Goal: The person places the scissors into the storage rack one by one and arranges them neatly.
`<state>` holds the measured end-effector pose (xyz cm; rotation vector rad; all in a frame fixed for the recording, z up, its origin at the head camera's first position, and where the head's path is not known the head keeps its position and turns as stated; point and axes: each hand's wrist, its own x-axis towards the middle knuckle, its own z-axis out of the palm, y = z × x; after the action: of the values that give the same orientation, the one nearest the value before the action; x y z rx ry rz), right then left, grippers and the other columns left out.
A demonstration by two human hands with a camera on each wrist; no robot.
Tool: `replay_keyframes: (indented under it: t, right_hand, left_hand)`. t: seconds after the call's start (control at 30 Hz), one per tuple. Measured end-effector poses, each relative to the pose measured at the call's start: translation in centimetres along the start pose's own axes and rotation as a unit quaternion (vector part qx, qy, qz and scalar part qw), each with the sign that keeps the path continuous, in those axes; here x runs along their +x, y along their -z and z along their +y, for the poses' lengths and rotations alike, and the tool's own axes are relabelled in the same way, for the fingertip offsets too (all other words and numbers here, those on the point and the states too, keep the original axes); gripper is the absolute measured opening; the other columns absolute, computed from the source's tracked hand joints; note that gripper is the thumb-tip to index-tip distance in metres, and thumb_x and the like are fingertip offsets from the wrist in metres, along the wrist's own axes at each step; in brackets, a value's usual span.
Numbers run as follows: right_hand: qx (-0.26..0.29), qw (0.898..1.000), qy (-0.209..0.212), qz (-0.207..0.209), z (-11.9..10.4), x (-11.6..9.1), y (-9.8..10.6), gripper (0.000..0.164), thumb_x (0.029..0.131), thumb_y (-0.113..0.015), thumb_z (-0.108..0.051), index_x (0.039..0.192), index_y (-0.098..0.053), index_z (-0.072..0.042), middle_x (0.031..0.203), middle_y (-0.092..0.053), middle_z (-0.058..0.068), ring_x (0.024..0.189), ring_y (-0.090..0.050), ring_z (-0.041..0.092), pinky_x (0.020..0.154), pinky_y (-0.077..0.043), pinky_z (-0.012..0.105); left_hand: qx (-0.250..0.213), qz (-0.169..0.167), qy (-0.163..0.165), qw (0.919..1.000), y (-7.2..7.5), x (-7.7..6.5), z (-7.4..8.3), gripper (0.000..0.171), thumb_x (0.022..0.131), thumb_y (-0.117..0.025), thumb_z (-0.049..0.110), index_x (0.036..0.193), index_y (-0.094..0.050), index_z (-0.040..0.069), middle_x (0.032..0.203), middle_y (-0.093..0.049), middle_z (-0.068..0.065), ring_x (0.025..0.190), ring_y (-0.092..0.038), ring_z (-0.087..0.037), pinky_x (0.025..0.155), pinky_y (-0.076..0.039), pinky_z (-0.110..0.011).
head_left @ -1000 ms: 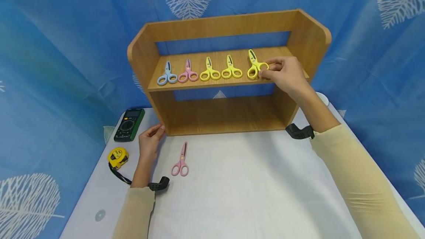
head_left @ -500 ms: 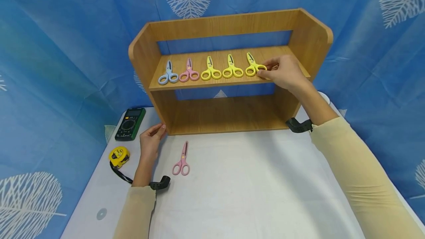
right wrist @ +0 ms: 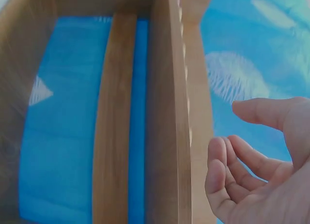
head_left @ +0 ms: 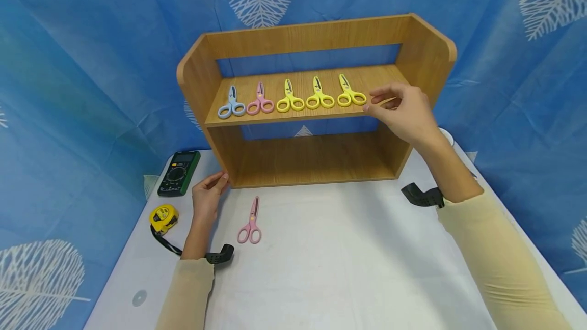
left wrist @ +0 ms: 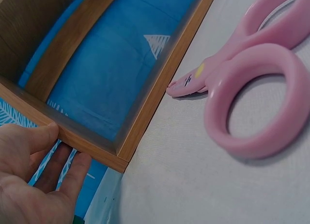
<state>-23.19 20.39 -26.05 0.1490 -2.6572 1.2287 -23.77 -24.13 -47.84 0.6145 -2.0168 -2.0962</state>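
Note:
A two-tier wooden shelf (head_left: 312, 182) stands on the white table. Along its upper board lie a blue pair of scissors (head_left: 231, 108), a pink pair of scissors (head_left: 260, 104) and three yellow pairs, the rightmost yellow scissors (head_left: 351, 98) being nearest my right hand (head_left: 405, 111). That hand holds nothing, its thumb and fingers apart in the right wrist view, just right of those handles. My left hand (head_left: 208, 195) holds the shelf's lower left edge, thumb on the front edge and fingers against the outer side. Another pink pair of scissors (left wrist: 254, 93) lies on the table before the shelf's left end.
Left of the shelf are a green-edged multimeter (head_left: 179, 173) and a yellow tape measure (head_left: 163, 218) with a black strap. A white round object (head_left: 446, 136) shows partly behind my right forearm. A blue leaf-patterned curtain (head_left: 114, 65) surrounds the table.
My right hand has laid the rightmost yellow scissors down on the upper board, let go of them and drawn back slightly to the right. My left hand has stayed at the shelf's corner.

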Motion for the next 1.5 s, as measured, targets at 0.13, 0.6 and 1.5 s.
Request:
replay_keyframes:
  t: [0.13,0.6,1.5]
  right_hand:
    - [0.021,0.999,0.033,-0.020,-0.1,-3.0,-1.4,0.041,0.095,-0.075,-0.036,0.128,-0.068,-0.012,0.110,-0.069,0.006,0.095,-0.064,0.016,0.072,-0.053,0.014]
    - [0.151,0.971,0.057,-0.178,-0.2,-10.0,-14.7,0.042,0.090,-0.082,-0.026,0.127,-0.067,-0.014,0.113,-0.071,0.001,0.097,-0.069,0.014,0.087,-0.062,0.032]
    - [0.118,0.957,0.023,-0.263,1.2,-12.6,-29.6,0.052,0.082,-0.089,-0.027,0.124,-0.069,-0.003,0.112,-0.071,0.007,0.091,-0.063,0.015,0.076,-0.053,0.019]
  left_hand:
    - [0.008,0.000,-0.004,1.0000,0.1,-0.1,0.2,0.040,0.096,-0.073,0.023,0.131,-0.069,0.005,0.121,-0.066,-0.005,0.113,-0.071,-0.016,0.093,-0.061,-0.020]
    - [0.001,-0.002,-0.018,0.9998,0.2,-0.3,0.4,0.039,0.096,-0.072,0.022,0.131,-0.069,0.003,0.116,-0.066,-0.003,0.112,-0.071,-0.017,0.094,-0.060,-0.020]
    - [0.018,-0.004,-0.010,0.9998,0.1,0.0,-0.3,0.037,0.097,-0.072,0.024,0.131,-0.071,0.010,0.127,-0.067,-0.006,0.121,-0.069,-0.021,0.093,-0.060,-0.018]
